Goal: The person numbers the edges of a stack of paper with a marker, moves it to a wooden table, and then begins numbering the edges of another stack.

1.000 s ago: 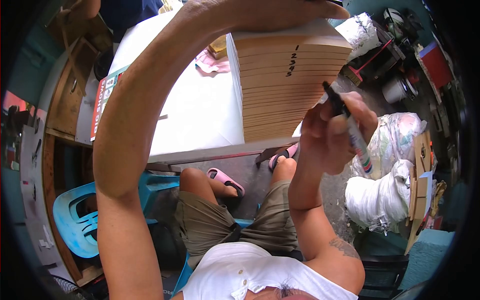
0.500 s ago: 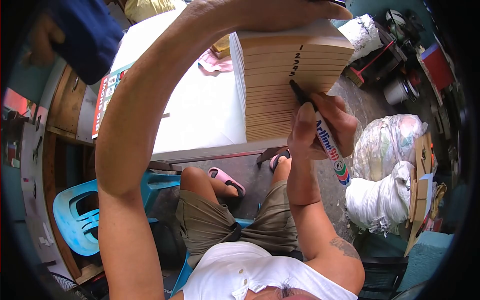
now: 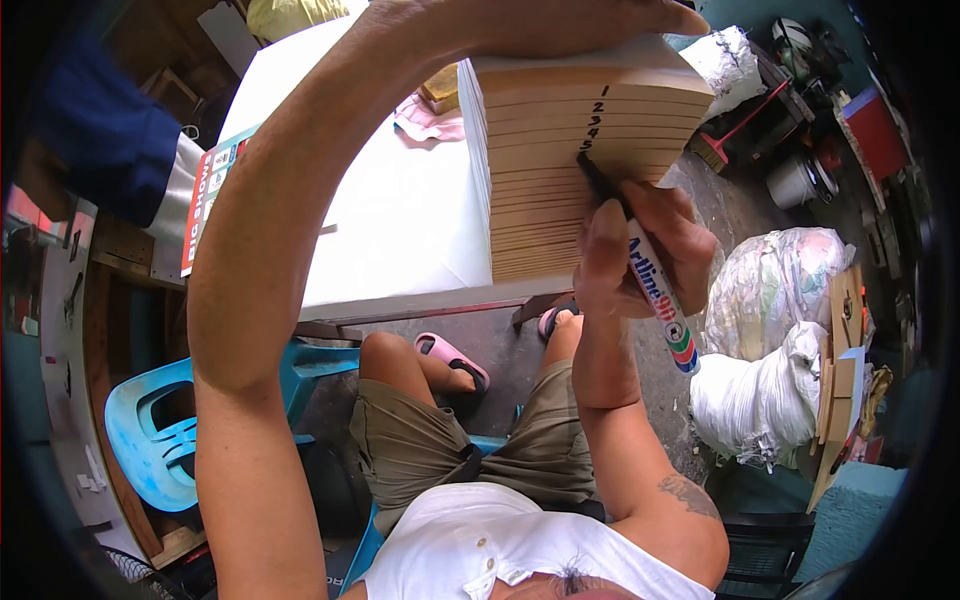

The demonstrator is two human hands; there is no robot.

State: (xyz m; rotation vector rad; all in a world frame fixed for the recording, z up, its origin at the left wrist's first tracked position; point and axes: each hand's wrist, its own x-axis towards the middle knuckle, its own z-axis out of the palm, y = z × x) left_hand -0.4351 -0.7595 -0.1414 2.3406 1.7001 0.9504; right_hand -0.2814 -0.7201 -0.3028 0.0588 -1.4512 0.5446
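Observation:
A thick stack of paper pads (image 3: 540, 180) stands on the white-covered table, its layered edges facing me. The black digits 1 to 5 run down the upper layers. My left hand (image 3: 590, 25) lies flat over the top of the stack, thumb stretched out at the right; its other fingers are partly cut off by the frame. Below, my right hand (image 3: 650, 245) is closed around an Artline 90 marker (image 3: 655, 285) with a white barrel. The marker's black tip points up and left, at the edges just under the 5.
The white table (image 3: 400, 220) carries a pink cloth (image 3: 430, 118) and a printed red edge at the left. A person's dark blue clothing (image 3: 110, 130) is beyond it. A blue plastic chair (image 3: 150, 430), filled sacks (image 3: 775, 390) and a broom (image 3: 712, 152) stand around.
The marker tip has shifted slightly upward, closer to the 5. My left hand stays on the stack. The person in dark blue at the left has moved further left and lower.

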